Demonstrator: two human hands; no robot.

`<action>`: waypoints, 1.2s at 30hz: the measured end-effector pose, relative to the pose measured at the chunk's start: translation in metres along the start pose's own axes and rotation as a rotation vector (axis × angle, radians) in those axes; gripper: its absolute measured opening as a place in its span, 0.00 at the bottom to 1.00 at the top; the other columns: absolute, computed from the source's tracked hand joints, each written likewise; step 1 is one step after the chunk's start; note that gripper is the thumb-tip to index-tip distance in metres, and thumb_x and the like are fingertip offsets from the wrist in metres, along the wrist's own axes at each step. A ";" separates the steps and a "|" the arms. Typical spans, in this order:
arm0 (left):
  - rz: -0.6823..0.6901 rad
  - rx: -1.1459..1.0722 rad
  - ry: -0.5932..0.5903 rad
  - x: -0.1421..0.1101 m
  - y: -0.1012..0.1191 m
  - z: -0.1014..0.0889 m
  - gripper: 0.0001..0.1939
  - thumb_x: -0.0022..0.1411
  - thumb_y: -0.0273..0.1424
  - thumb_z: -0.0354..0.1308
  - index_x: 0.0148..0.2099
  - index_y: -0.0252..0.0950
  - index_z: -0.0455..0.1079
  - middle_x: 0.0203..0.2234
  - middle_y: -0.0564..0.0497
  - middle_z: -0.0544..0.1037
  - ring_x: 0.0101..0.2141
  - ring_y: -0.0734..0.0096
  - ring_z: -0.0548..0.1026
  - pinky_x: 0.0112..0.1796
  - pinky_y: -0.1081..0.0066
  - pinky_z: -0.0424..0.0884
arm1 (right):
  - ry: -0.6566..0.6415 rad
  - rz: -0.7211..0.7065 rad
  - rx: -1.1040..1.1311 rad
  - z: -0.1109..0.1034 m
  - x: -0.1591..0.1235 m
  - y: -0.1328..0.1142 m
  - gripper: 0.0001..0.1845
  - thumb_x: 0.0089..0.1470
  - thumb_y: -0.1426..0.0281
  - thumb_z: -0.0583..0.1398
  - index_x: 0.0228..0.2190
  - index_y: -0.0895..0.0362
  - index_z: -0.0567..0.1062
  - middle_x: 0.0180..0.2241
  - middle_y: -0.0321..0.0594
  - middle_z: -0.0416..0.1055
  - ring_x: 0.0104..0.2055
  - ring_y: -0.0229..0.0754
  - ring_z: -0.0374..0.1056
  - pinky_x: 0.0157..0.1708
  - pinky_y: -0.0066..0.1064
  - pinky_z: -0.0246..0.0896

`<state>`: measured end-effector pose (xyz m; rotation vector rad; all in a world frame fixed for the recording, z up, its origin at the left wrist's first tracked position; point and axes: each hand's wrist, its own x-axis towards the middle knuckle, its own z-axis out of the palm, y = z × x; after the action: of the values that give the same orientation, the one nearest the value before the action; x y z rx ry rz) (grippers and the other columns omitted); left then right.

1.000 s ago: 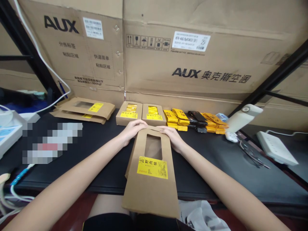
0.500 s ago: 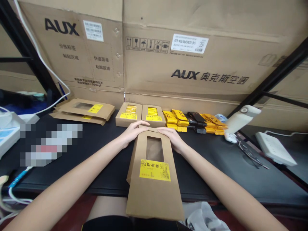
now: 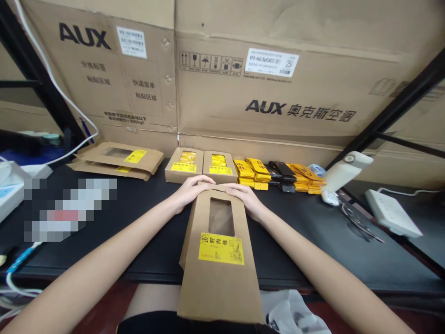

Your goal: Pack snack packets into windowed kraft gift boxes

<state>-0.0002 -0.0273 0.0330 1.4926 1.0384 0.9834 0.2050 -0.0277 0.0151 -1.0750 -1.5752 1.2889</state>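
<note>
A tall brown cardboard box [image 3: 219, 278] with a cut-out window and a yellow label lies lengthwise over the front edge of the black table [image 3: 146, 222]. My left hand [image 3: 190, 189] and my right hand [image 3: 246, 197] grip its far end, one at each corner, fingers curled over the flap. Just beyond my hands stand two filled boxes [image 3: 200, 166] of the same kind with yellow packets showing through their windows.
Yellow and black packets [image 3: 278, 175] lie in a pile to the right of the filled boxes. Flat unfolded boxes [image 3: 118, 158] are stacked at the back left. Large AUX cartons [image 3: 264, 79] wall off the back. A white lamp [image 3: 344, 171], scissors [image 3: 359, 222] and a power strip [image 3: 392, 212] sit right.
The box has shifted slightly under my hands, and the view has dipped a little. Both hands stay at its far end.
</note>
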 end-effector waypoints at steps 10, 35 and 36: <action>0.015 -0.102 0.144 0.008 -0.008 -0.007 0.08 0.49 0.34 0.62 0.34 0.39 0.77 0.38 0.50 0.79 0.43 0.62 0.74 0.47 0.63 0.65 | -0.008 0.046 0.121 0.004 -0.003 -0.002 0.19 0.51 0.57 0.60 0.46 0.46 0.73 0.51 0.35 0.70 0.53 0.44 0.65 0.54 0.40 0.58; -0.091 -0.055 0.071 0.009 -0.015 -0.007 0.18 0.50 0.44 0.61 0.40 0.38 0.74 0.40 0.48 0.78 0.42 0.61 0.74 0.40 0.67 0.67 | 0.038 0.121 0.209 0.004 -0.001 -0.003 0.13 0.47 0.63 0.61 0.35 0.53 0.77 0.43 0.36 0.74 0.47 0.43 0.67 0.49 0.34 0.58; -0.086 -0.051 0.076 0.009 -0.015 -0.006 0.18 0.51 0.44 0.61 0.40 0.38 0.74 0.41 0.48 0.77 0.43 0.61 0.73 0.41 0.67 0.67 | 0.040 0.125 0.223 0.004 -0.001 -0.003 0.13 0.46 0.63 0.61 0.35 0.53 0.77 0.43 0.36 0.74 0.48 0.43 0.67 0.50 0.34 0.58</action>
<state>-0.0052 -0.0154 0.0198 1.3672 1.1142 1.0044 0.2012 -0.0303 0.0175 -1.0635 -1.3165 1.4786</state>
